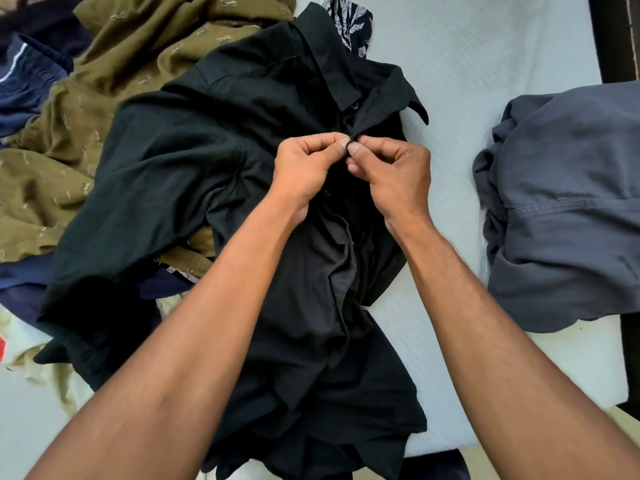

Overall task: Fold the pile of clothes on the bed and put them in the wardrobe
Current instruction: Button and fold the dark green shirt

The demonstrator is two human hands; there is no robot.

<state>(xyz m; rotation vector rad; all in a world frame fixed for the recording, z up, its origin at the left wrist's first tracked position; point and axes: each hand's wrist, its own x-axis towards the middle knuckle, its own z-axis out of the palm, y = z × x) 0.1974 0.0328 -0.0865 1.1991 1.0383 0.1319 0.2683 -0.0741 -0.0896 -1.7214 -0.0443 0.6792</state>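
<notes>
Fingers (333, 139) of both my hands meet at the front placket of the black button-up cotton shirt (194, 140), just below its collar. My left hand (304, 168) and my right hand (391, 171) are both curled, thumb and forefinger of each pinched tight on the dark cloth at the same spot, the tips nearly touching one another. Whether a button sits between them I cannot tell. One small dark button (354, 105) shows on the collar band just above my grip, and another (327, 192) lies between my wrists. The shirt lies front up on the pale textured bed (467, 46), collar away from me and hem toward me. Below my hands the placket gapes and shows a greyer inner side. The shirt's left half is draped over the crumpled olive-green printed garment (121, 64), which lies beside navy-blue clothes (24, 84) at the far left. A black-and-white patterned cloth (349, 26) peeks out beyond the collar. Well apart on my right lies a rumpled slate-grey garment (568, 202).
</notes>
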